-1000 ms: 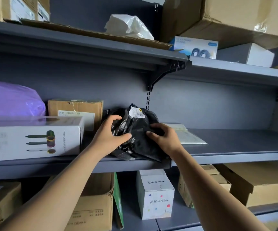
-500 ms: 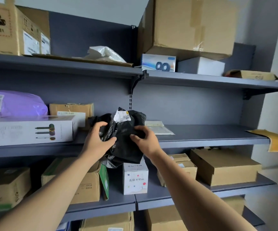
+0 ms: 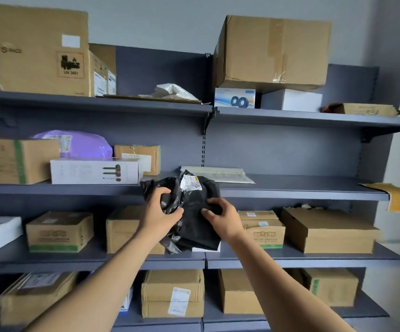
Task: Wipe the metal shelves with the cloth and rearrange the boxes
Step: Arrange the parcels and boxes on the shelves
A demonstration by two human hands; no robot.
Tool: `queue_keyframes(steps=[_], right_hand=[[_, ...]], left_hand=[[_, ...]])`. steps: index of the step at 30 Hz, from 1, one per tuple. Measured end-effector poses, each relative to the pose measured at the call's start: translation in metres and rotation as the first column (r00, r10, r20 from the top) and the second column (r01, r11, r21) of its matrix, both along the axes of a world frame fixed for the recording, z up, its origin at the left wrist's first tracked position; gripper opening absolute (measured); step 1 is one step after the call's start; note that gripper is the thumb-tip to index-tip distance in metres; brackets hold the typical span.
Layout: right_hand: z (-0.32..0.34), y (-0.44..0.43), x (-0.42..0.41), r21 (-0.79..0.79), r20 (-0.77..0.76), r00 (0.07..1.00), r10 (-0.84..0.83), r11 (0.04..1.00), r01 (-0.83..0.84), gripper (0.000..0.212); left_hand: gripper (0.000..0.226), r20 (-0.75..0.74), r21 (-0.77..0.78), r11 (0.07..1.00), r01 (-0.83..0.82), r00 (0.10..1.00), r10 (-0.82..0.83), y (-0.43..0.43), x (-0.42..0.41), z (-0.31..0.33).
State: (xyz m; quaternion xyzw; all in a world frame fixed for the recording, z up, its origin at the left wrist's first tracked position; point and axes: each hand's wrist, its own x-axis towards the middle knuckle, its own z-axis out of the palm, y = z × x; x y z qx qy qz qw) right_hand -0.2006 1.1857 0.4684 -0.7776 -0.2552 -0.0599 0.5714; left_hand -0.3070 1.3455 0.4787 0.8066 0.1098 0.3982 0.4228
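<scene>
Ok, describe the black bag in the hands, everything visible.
The black bag is a crumpled, glossy plastic mailer with a white printed label near its top. The left hand and right hand grip it from either side, holding it in front of the middle shelf edge; its lower end hangs loose.

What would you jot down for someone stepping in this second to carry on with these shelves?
Left hand: grips the black plastic parcel on its left side.
Right hand: grips the same parcel on its right side.
Parcel: held up in front of the middle shelf, at its front edge.
On that shelf: a white box to the left and a flat clear envelope behind the parcel.
Done: nothing that can be confirmed. No cloth is in view.
Left: set the parcel down somewhere, find the cloth, wipe the shelves, rearrange the boxes.
</scene>
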Motion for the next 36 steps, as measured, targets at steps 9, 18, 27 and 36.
queue_keyframes(steps=[9,18,27,36], right_hand=[[-0.133,-0.019,-0.060,-0.179,-0.258,0.966,0.024,0.981,-0.072,0.032],[-0.273,-0.028,-0.078,-0.375,-0.525,0.850,-0.039,0.907,-0.190,0.029],[-0.440,-0.010,-0.057,-0.504,-0.651,0.743,-0.157,0.821,-0.268,0.027],[-0.719,0.062,0.049,-0.527,-0.633,0.746,-0.206,0.820,-0.221,0.029]], left_hand=[[0.043,-0.280,-0.097,0.991,-0.092,0.958,0.062,-0.021,-0.067,-0.129],[0.048,-0.595,-0.275,0.947,-0.164,0.803,-0.034,-0.026,-0.086,-0.258],[0.041,-0.731,-0.321,0.934,-0.159,0.669,-0.137,0.005,-0.041,-0.433],[0.032,-0.715,-0.256,0.961,-0.107,0.690,-0.113,0.074,0.076,-0.728]])
